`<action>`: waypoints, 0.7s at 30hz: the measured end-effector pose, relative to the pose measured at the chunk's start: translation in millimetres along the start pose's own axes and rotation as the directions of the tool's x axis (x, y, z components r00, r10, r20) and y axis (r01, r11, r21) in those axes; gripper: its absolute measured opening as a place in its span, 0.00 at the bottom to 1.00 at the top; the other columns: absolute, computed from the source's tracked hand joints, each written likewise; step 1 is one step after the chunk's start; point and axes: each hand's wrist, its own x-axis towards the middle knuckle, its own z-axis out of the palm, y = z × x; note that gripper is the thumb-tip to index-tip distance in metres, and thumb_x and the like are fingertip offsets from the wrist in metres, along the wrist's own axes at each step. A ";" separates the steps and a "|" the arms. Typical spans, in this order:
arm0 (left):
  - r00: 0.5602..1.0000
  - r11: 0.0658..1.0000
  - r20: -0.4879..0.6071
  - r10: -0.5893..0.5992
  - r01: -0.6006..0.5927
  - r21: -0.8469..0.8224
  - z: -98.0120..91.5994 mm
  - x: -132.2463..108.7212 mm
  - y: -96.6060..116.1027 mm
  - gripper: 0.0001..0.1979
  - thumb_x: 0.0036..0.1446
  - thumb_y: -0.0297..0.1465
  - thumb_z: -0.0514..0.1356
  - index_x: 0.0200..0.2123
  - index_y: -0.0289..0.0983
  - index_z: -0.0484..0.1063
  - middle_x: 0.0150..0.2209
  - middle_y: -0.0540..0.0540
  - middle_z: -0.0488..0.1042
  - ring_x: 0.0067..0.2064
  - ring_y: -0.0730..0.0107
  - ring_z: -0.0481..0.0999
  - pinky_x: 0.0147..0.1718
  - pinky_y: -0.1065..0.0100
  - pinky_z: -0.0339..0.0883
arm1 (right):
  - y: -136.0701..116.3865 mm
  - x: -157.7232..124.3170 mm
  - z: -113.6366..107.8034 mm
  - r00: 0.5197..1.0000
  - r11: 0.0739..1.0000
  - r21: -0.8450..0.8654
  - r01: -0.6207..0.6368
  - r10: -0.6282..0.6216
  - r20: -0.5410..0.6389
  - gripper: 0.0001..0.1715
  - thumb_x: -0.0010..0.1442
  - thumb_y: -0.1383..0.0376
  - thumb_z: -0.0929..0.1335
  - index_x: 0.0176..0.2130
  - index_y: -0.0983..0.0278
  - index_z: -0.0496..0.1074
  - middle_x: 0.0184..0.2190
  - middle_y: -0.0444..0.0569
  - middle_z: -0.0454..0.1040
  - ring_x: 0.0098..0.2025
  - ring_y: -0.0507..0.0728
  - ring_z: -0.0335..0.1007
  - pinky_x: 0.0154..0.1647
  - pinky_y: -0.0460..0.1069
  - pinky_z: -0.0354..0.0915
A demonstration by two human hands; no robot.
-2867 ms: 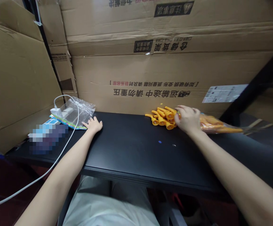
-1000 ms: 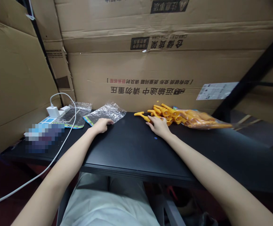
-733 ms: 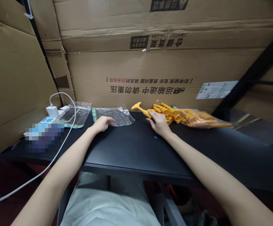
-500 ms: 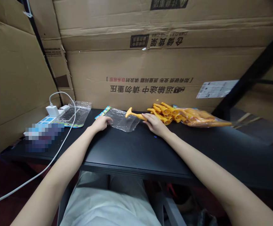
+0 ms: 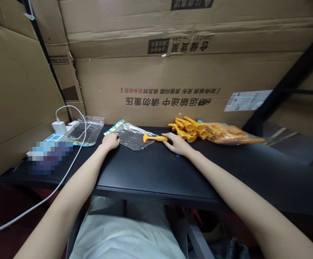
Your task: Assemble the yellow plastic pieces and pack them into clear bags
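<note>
A clear plastic bag [image 5: 133, 138] with a colourful header strip lies flat on the black table [image 5: 151, 172]. My left hand [image 5: 111, 141] is closed on the bag's header end. Over the bag's right end lies an orange plastic piece [image 5: 156, 138] with a T-shaped tip pointing left. My right hand [image 5: 176, 144] has its fingers closed on the right end of that piece. Just beyond my right hand is a pile of similar orange pieces [image 5: 189, 129].
A filled bag of orange pieces [image 5: 229, 133] lies right of the pile. At the left are another clear bag [image 5: 91, 131], a white charger [image 5: 59, 127] on a power strip and a white cable [image 5: 75, 158]. Cardboard [image 5: 151, 75] stands behind the table.
My left hand has moved a little left, with the bag shifting left too. The orange piece now lies more level over the bag, nearer its right end.
</note>
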 end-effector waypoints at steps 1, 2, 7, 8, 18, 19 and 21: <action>0.999 0.999 0.008 -0.044 0.044 0.031 -1.3 -1.6 1.1 0.18 0.60 0.34 0.48 0.49 0.35 0.70 0.53 0.37 0.70 0.55 0.56 0.68 0.52 0.59 0.63 | -0.9 0.2 -0.4 1.000 1.000 0.004 -0.004 0.004 -0.004 0.22 0.60 0.62 0.61 0.53 0.64 0.67 0.47 0.57 0.72 0.49 0.63 0.70 0.50 0.61 0.67; 0.997 0.995 0.012 -0.081 0.080 0.055 -2.3 -3.2 2.4 0.19 0.61 0.34 0.47 0.50 0.35 0.69 0.55 0.36 0.69 0.56 0.54 0.67 0.53 0.56 0.62 | -2.2 0.3 -1.1 1.000 1.000 0.011 -0.004 0.004 -0.012 0.21 0.60 0.62 0.61 0.52 0.64 0.67 0.46 0.57 0.72 0.48 0.63 0.70 0.50 0.61 0.67; 0.979 0.974 0.002 -0.205 0.204 0.102 -4.3 -8.5 8.6 0.20 0.62 0.35 0.45 0.52 0.35 0.67 0.58 0.35 0.64 0.60 0.50 0.61 0.56 0.51 0.55 | -8.8 0.3 -5.9 0.999 0.998 0.062 0.016 -0.014 -0.042 0.19 0.60 0.59 0.62 0.48 0.63 0.70 0.41 0.56 0.73 0.44 0.62 0.72 0.47 0.59 0.69; 0.975 0.970 -0.005 -0.220 0.219 0.102 -4.0 -8.8 9.0 0.20 0.62 0.35 0.45 0.52 0.34 0.66 0.58 0.34 0.64 0.61 0.50 0.60 0.57 0.51 0.55 | -9.7 0.1 -6.7 0.999 0.997 0.069 0.017 -0.014 -0.041 0.19 0.60 0.59 0.62 0.48 0.63 0.70 0.40 0.55 0.73 0.42 0.61 0.72 0.46 0.59 0.69; 0.990 0.986 0.068 -0.125 0.131 -0.101 6.6 -1.7 5.6 0.20 0.61 0.41 0.47 0.52 0.38 0.62 0.59 0.36 0.63 0.63 0.51 0.57 0.58 0.34 0.37 | -15.7 1.5 -3.7 0.998 0.984 0.174 0.029 -0.020 -0.055 0.17 0.60 0.59 0.63 0.46 0.62 0.71 0.40 0.54 0.73 0.43 0.60 0.71 0.48 0.59 0.68; 0.992 0.987 0.072 -0.107 0.115 -0.113 6.8 -1.7 6.1 0.20 0.61 0.41 0.47 0.51 0.38 0.62 0.58 0.37 0.63 0.63 0.51 0.57 0.58 0.33 0.36 | -16.9 2.0 -3.4 0.998 0.982 0.187 0.024 -0.013 -0.058 0.17 0.60 0.58 0.63 0.46 0.62 0.71 0.40 0.54 0.73 0.43 0.60 0.71 0.48 0.59 0.68; 0.993 0.989 0.076 -0.086 0.094 -0.112 5.8 -2.4 7.6 0.19 0.61 0.40 0.48 0.51 0.38 0.62 0.58 0.36 0.64 0.62 0.51 0.58 0.57 0.32 0.34 | -19.4 3.0 -3.1 0.997 0.976 0.216 0.016 -0.001 -0.072 0.17 0.60 0.58 0.63 0.47 0.62 0.71 0.41 0.54 0.73 0.44 0.60 0.71 0.48 0.59 0.68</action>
